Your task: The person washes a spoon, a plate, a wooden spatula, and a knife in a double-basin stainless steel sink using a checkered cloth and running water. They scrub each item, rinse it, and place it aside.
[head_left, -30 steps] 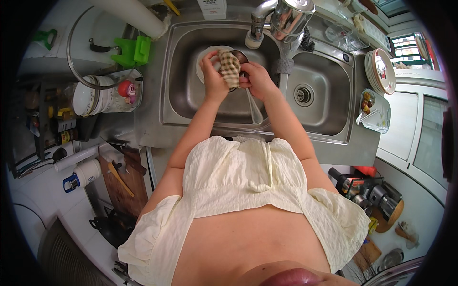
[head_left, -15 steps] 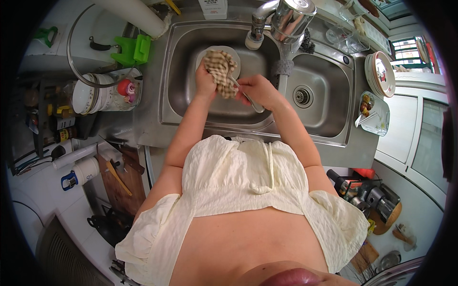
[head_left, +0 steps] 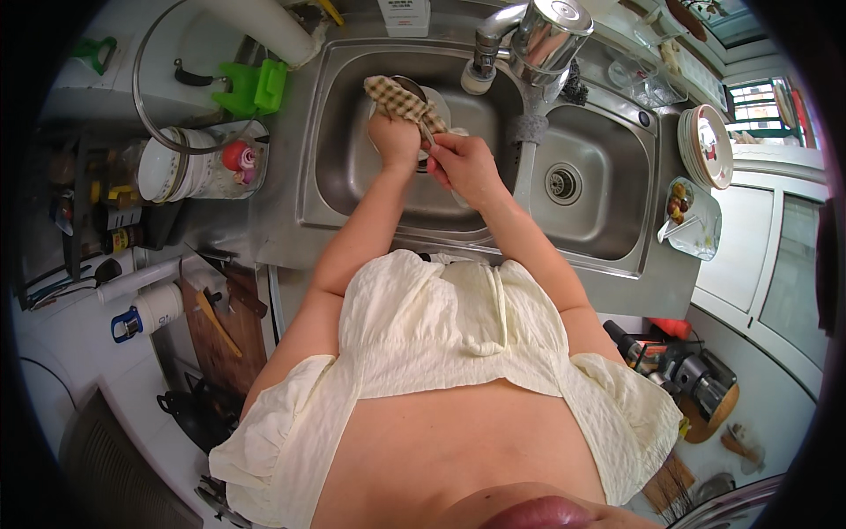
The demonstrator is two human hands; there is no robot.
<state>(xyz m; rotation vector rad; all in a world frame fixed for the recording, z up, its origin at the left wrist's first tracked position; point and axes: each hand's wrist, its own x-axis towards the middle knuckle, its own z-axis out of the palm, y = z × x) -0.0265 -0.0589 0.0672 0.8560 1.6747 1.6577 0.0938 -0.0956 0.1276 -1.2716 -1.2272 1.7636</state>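
Observation:
Over the left sink basin (head_left: 352, 189), my left hand (head_left: 397, 141) is closed round a brown-and-cream checked cloth (head_left: 397, 95). The cloth wraps part of a metal utensil that looks like a spoon; a dark, rounded metal edge (head_left: 411, 85) shows beside it. My right hand (head_left: 467, 166) pinches the utensil's thin handle (head_left: 427, 132) just right of the cloth. Fingers hide much of the handle, and its lower end shows only in part below my right hand. Beneath the cloth sits a white bowl or plate (head_left: 440, 103) in the basin, mostly covered.
A chrome faucet (head_left: 483, 66) reaches over the basin from behind. To the right lie a second basin (head_left: 608, 185), stacked plates (head_left: 708, 145) and a tray (head_left: 699, 231). Upright bowls (head_left: 160, 167), a green holder (head_left: 256, 88) and a wooden cutting board (head_left: 225, 331) stand left.
The cloth has shifted up and left along the utensil, and a dark metal edge now shows beside it. My left hand has turned and moved right; my right hand has come slightly closer to it.

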